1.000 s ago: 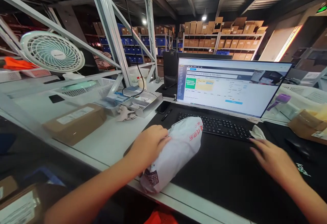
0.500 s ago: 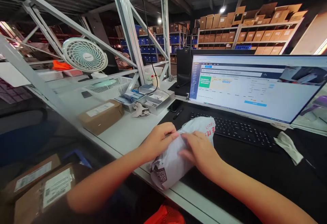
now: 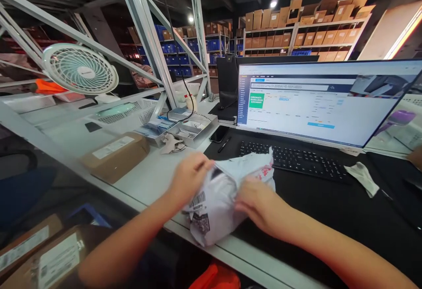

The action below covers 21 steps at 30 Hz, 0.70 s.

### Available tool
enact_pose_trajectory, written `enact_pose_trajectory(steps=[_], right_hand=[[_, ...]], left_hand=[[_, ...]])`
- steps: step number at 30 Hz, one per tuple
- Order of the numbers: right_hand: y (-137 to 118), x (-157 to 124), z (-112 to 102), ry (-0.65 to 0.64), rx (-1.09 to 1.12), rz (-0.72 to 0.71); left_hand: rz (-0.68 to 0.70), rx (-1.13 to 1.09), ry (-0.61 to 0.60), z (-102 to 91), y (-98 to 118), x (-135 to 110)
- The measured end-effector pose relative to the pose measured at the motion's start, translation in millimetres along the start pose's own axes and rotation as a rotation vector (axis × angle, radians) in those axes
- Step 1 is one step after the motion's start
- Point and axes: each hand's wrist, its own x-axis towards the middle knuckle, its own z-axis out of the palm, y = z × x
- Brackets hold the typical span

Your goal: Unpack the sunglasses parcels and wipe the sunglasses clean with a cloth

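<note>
A white plastic mailer bag [image 3: 217, 201] with red print and a barcode label lies at the near edge of the desk, on the black desk mat [image 3: 316, 210]. My left hand [image 3: 189, 177] grips its left upper side, fingers curled and a little blurred. My right hand [image 3: 259, 203] is closed on its right side. The bag's top looks pulled up and crumpled between both hands. Just behind it sits a black keyboard [image 3: 296, 161].
A wide monitor [image 3: 326, 102] stands behind the keyboard. Left of it are a phone [image 3: 219, 133], a pen, a grey parts tray [image 3: 191, 128], a brown box [image 3: 115, 155] and a white fan [image 3: 81, 69]. A crumpled tissue [image 3: 362, 177] lies right of the keyboard. Labelled boxes [image 3: 49, 258] sit below left.
My right hand came from the right side of the mat onto the bag. Both hands now hold it and its top has been pulled up and crumpled.
</note>
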Motion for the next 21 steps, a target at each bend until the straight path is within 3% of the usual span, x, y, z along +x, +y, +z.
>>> enact_pose_trajectory(steps=[2,4,8,11,13,15,17,19,21], right_hand=[[-5,-15,-11,-0.173,0.037,-0.037],[-11,-30,-22,-0.268,0.046,-0.022],[-15,-42,-31,-0.228,-0.038,-0.047],[-12,-32,-18,-0.225,-0.073,-0.162],[-8,-23,-4,-0.202,-0.093,-0.181],[-2,-17,7,-0.16,-0.147,-0.185],[3,-15,10,-0.175,-0.217,-0.209],[10,-17,4,-0.231,-0.305,-0.199],[19,-20,-6,-0.26,-0.425,-0.146]], left_hand=[[-0.131,0.071,0.141,-13.8,-18,5],[-0.217,0.133,0.193,-25.1,-39,9],[-0.267,0.201,0.197,-30.6,-66,13],[-0.25,0.225,0.152,-29.5,-55,9],[-0.125,0.243,0.117,-33.3,-31,1],[0.169,0.263,-0.007,-41.6,-2,-13],[0.428,0.227,-0.368,-52.2,18,-27],[0.514,0.262,-0.544,-62.1,25,-39],[0.523,0.344,-0.526,-69.3,19,-50]])
